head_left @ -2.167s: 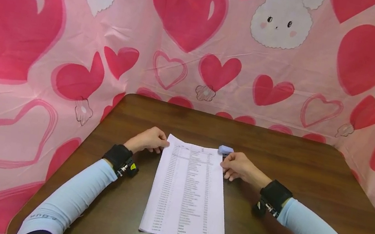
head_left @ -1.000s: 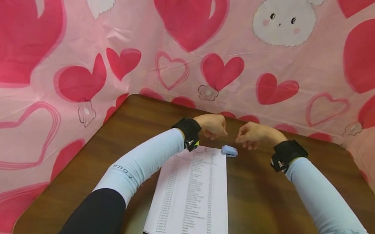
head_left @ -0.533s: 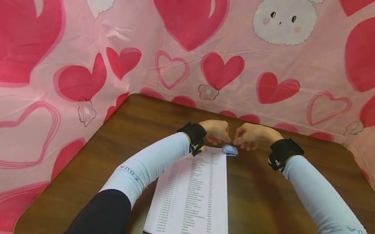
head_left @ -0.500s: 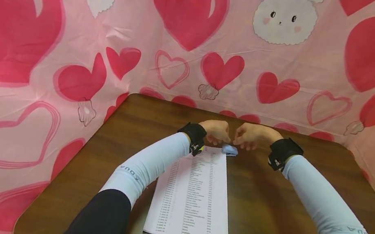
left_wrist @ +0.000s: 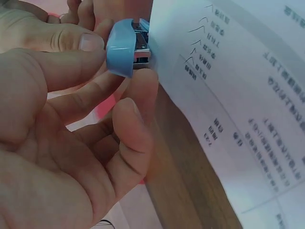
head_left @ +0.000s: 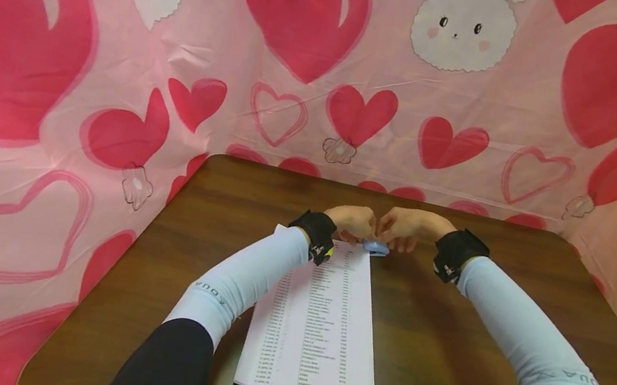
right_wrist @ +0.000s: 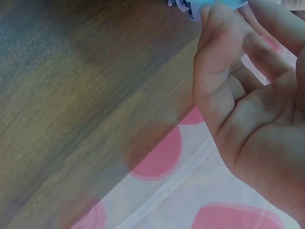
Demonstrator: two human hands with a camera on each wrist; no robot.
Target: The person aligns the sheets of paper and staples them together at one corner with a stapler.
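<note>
A small light-blue stapler [left_wrist: 121, 47] sits at the top right corner of the printed paper sheets [head_left: 316, 330]. In the left wrist view the paper's edge lies at its open mouth. My left hand [head_left: 354, 220] holds the stapler with thumb and fingertips, its other fingers loosely curled. From the right, my right hand [head_left: 408, 226] pinches it too; in the right wrist view a fingertip presses on the blue body. The hands meet just beyond the paper's top edge, and the exact contacts are partly hidden.
The dark wooden table [head_left: 459, 354] carries the paper and stapler. A pink cloth [head_left: 294, 129] with hearts and rabbits hangs behind the table and at its sides. My left sleeve [head_left: 245, 277] crosses over the paper's upper left part.
Both hands have let go of the paper's side edges and moved up past its top. They have since lowered and closed in on the stapler, which stays by the paper's corner.
</note>
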